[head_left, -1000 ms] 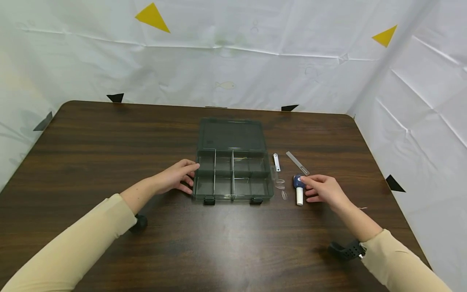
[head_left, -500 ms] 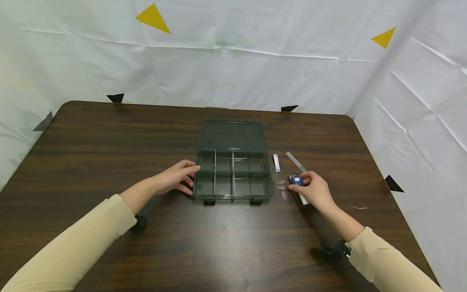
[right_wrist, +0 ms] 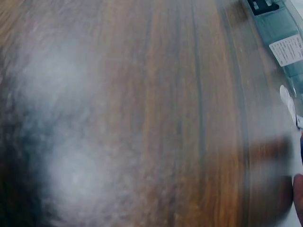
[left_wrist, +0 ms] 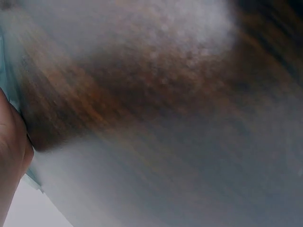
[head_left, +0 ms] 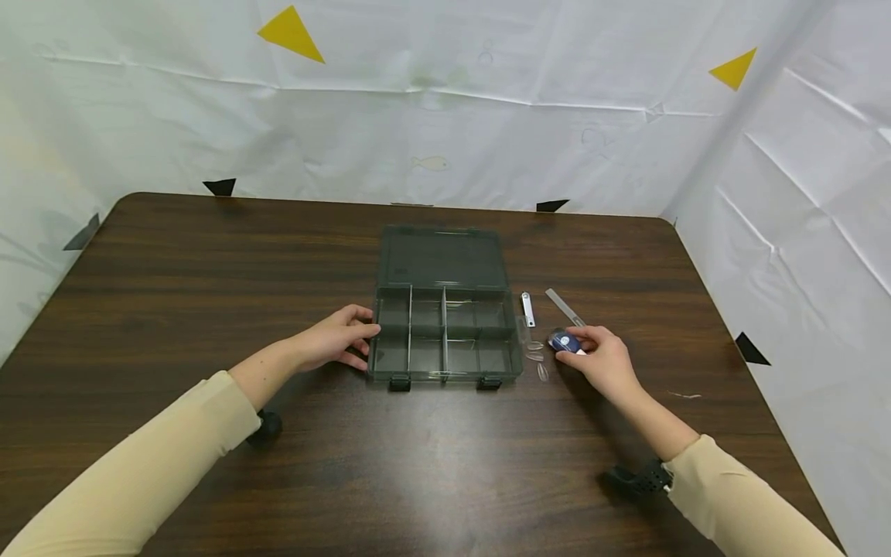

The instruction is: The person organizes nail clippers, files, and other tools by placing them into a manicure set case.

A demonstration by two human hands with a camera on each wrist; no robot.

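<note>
We see the left hand [head_left: 334, 340] rest open against the open box [head_left: 443, 333], likely steadying it, while the right hand [head_left: 602, 360] grips the blue-capped tube [head_left: 565, 341] just right of it on the table [head_left: 174, 263].

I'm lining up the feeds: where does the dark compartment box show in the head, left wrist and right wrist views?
Head: the compartment box lies at table centre, lid open, left hand on its left wall.
Left wrist: only a blurred teal sliver at the left edge, probably the box.
Right wrist: its front corner with a black latch sits at top right.
Shared landmark: the brown table.
</note>
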